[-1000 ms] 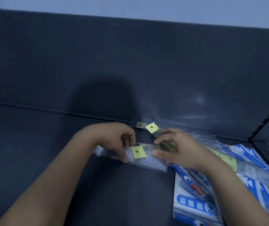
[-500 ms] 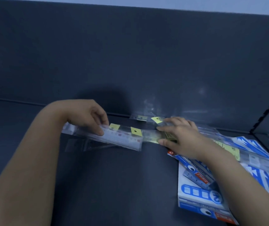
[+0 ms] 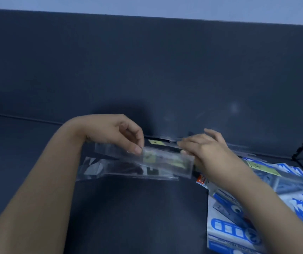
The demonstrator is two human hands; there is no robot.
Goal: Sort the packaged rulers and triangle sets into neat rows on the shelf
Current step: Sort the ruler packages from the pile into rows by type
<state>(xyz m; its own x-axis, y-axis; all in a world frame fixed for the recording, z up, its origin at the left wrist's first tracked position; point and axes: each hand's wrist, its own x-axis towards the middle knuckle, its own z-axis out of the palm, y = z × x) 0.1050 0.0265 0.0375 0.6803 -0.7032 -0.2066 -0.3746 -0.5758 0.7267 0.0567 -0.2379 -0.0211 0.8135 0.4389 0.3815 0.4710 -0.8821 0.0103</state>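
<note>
Head | left hand (image 3: pixel 114 132) pinches clear ruler pack (image 3: pixel 167 161) | right hand (image 3: pixel 208 150) grip unclear | print unreadable

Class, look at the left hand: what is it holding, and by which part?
The left hand pinches a clear packaged ruler by its upper long edge, near the middle.

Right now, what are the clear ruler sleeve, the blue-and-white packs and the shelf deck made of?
Clear ruler sleeve: thin glossy plastic film, likely; see-through, creased, glare streaks.
Blue-and-white packs: printed card under glossy clear wrap, it seems; reflections on top.
Shelf deck: dark, smooth, faint sheen; painted metal or laminate, cannot tell.
</note>
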